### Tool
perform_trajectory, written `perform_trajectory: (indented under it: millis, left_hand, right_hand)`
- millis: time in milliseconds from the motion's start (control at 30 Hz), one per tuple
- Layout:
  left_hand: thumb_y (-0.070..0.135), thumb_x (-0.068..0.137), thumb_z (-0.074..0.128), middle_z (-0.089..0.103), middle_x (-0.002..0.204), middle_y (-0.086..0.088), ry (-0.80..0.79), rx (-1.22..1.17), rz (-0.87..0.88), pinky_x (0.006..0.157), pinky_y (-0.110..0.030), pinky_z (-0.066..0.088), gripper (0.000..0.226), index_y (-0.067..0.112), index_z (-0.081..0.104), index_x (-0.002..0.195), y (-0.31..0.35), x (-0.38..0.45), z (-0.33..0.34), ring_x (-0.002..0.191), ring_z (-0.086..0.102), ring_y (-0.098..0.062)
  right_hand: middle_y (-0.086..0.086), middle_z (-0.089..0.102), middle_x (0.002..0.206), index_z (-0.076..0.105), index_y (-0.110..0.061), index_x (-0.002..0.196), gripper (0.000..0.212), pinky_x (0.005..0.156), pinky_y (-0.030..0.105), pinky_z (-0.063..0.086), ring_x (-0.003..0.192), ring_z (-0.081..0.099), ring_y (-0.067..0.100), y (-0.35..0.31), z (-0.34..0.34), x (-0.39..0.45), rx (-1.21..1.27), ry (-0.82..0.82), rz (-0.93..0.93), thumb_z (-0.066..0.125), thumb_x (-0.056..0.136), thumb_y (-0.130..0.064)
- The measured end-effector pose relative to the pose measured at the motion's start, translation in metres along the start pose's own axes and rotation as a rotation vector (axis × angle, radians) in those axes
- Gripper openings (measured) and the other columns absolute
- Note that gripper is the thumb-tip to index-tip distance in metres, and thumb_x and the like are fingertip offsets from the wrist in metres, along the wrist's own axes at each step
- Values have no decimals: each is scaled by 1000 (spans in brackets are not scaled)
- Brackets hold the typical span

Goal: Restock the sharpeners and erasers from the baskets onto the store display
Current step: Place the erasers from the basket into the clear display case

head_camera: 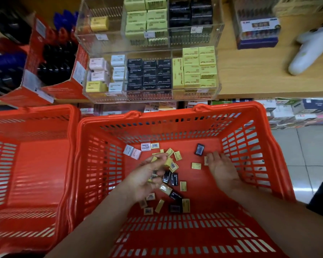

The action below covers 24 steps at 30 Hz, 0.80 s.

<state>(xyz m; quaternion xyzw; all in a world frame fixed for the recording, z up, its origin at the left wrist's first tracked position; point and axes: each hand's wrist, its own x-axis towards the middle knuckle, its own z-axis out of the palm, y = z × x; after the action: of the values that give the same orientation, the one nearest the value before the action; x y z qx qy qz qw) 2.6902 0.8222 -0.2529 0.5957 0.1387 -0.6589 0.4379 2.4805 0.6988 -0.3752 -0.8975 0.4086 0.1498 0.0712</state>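
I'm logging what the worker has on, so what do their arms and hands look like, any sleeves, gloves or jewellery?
Both forearms are bare with no sleeves in view. The left hand and right hand wear no gloves, and no rings or watch show.

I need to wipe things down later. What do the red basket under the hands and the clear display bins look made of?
Red basket: seemingly moulded plastic, slightly glossy, with slotted walls. Clear display bins: probably acrylic; transparent, glossy, stock visible through the walls.

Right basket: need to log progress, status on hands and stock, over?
Left hand gripping small erasers, right hand open, reaching. Yellow and black erasers loose on right basket floor. Nothing blocking the acrylic display.
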Motion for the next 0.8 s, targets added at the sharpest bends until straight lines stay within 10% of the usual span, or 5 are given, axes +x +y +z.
perform_trajectory:
  millis: [133, 233, 333, 567, 800]
  left_hand:
    - [14, 87, 70, 61, 86, 5, 47, 111, 28, 41, -16, 27, 9, 19, 72, 94, 12, -11, 10, 57, 43, -6]
    - [12, 89, 66, 58, 88, 2, 36, 118, 70, 39, -16, 27, 7, 18, 70, 90, 26, -32, 20, 59, 44, -8]
    - [13, 87, 69, 58, 91, 2, 0, 187, 144, 41, -17, 28, 6, 19, 70, 87, 41, -63, 32, 61, 46, -10]
    - [28, 83, 75, 57, 89, -1, -105, 322, 310, 50, -17, 46, 22, 18, 63, 97, 67, -150, 57, 63, 54, -10]
    - [19, 85, 73, 65, 80, -3, -163, 259, 500, 51, -18, 47, 13, 11, 68, 94, 82, -190, 61, 70, 57, -12]
  right_hand:
    - [16, 66, 109, 63, -5, 112, 21, 93, 40, 49, 100, 63, 31, -19, -40, -1, 1004, -126, 416, 61, 93, -13]
    - [14, 59, 96, 58, -1, 107, 14, 83, 45, 56, 90, 59, 24, -31, -95, -10, 1914, -254, 709, 55, 96, -10]
    - [10, 58, 77, 59, -3, 89, 11, 71, 35, 52, 76, 56, 19, -38, -151, -28, 2275, -216, 655, 51, 96, -6]
    - [9, 63, 86, 55, 0, 113, 23, 59, 25, 44, 69, 54, 14, -56, -255, -72, 2293, -302, 212, 43, 96, -10]
    - [9, 61, 79, 59, 11, 111, 24, 54, 22, 43, 66, 53, 13, -51, -328, -93, 1994, -210, 149, 54, 96, -8]
